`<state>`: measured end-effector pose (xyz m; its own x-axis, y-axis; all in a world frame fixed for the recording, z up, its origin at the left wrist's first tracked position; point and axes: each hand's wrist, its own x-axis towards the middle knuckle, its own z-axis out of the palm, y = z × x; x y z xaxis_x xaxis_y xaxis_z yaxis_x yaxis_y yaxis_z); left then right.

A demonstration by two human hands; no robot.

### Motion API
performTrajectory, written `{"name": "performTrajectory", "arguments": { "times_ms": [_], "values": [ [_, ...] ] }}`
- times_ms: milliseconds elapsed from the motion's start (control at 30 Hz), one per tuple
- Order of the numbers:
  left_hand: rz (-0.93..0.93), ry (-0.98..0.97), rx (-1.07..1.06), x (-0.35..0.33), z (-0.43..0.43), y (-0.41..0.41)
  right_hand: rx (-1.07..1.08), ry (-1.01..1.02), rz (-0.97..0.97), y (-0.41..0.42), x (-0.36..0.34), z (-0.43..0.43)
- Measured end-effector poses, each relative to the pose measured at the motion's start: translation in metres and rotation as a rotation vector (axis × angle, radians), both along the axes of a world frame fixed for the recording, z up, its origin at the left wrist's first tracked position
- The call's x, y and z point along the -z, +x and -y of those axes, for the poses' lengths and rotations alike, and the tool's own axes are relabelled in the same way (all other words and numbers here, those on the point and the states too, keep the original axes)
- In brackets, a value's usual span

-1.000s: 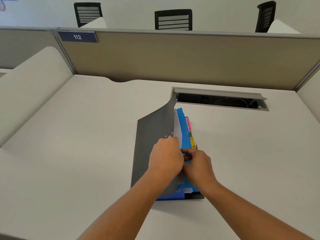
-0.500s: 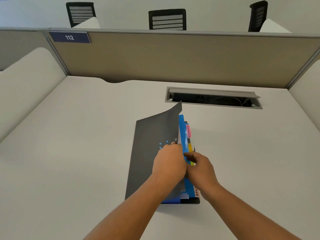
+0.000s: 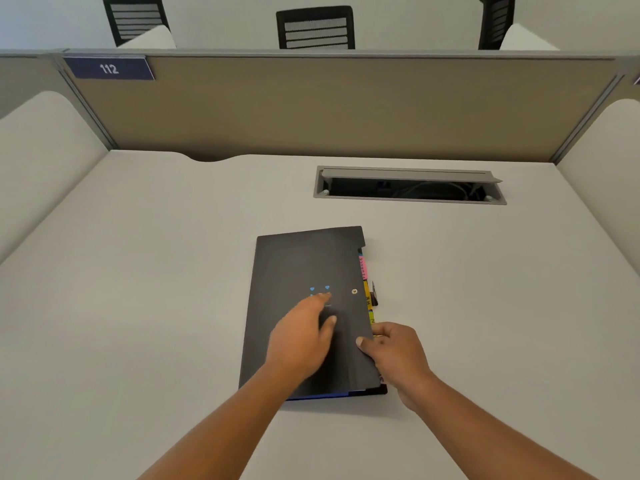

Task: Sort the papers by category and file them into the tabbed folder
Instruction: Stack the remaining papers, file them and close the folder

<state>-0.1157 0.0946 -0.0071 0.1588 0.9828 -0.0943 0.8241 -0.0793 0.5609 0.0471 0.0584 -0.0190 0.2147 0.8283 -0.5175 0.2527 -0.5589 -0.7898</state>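
Note:
The dark grey tabbed folder (image 3: pixel 294 265) lies flat and closed on the desk in front of me. Pink and yellow index tabs (image 3: pixel 363 270) stick out along its right edge, and a snap button sits near that edge. My left hand (image 3: pixel 301 337) rests flat on the cover with fingers spread, holding nothing. My right hand (image 3: pixel 394 351) grips the folder's right edge, thumb on top of the cover, fingers under or beside it. A blue edge shows at the folder's near end. The papers inside are hidden.
A cable hatch (image 3: pixel 408 185) with its grey lid tilted up is set into the white desk (image 3: pixel 138 306) behind the folder. A tan partition (image 3: pixel 329 105) with a "112" plate closes the back; low white side panels flank the desk.
The folder's cover, held up before, has come down flat over the blue dividers. My left hand has moved onto the cover; my right hand has shifted to the right edge.

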Motion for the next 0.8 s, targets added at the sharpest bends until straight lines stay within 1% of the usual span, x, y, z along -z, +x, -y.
{"name": "performTrajectory", "arguments": {
  "times_ms": [100, 167, 367, 433, 500, 600, 667, 800],
  "values": [
    [-0.151, 0.024, 0.054, 0.023, 0.002, -0.022, 0.050, -0.036, 0.030, 0.016, 0.004, 0.001],
    [-0.225, 0.028, 0.086, 0.038, 0.005, -0.030, 0.040, -0.066, 0.084, 0.030, 0.004, 0.007],
    [-0.310, 0.103, 0.166, 0.066, 0.020, -0.020, -0.147, -0.234, 0.218, 0.063, 0.010, 0.024],
    [-0.322, 0.115, 0.170, 0.069, 0.020, -0.017, -0.166, -0.194, 0.315, 0.072, 0.010, 0.022],
    [-0.341, 0.112, 0.193, 0.069, 0.017, -0.016, -0.128, -0.102, 0.392, 0.078, 0.008, 0.014],
    [-0.368, 0.107, 0.227, 0.070, 0.012, -0.015, -0.053, 0.049, 0.328, 0.083, 0.006, -0.006],
    [-0.371, 0.108, 0.246, 0.070, 0.007, -0.014, -0.056, 0.119, 0.312, 0.085, 0.006, -0.020],
    [-0.384, 0.119, 0.263, 0.072, 0.001, -0.012, -0.080, 0.125, 0.292, 0.085, 0.009, -0.037]
  ]
}}
